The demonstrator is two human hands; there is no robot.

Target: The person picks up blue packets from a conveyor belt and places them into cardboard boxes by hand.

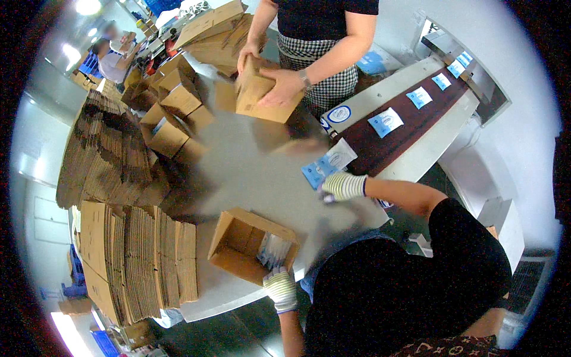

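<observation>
While left grip (280, 291) touches carton (237, 237), right grip (342, 187) touches packet (328, 163).

Co-worker (320, 35) cut off by the top edge, packets (274, 250) in the nearest carton (234, 245) too blurred to count

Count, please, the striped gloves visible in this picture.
2: one on the left hand, at the open carton; one on the right hand, at the blue-and-white packet. Others may be hidden.

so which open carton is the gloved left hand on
The carton at the near side of the table, packets inside, with the gloved left hand at its rim; the other open cartons are clustered farther back, left.
</observation>
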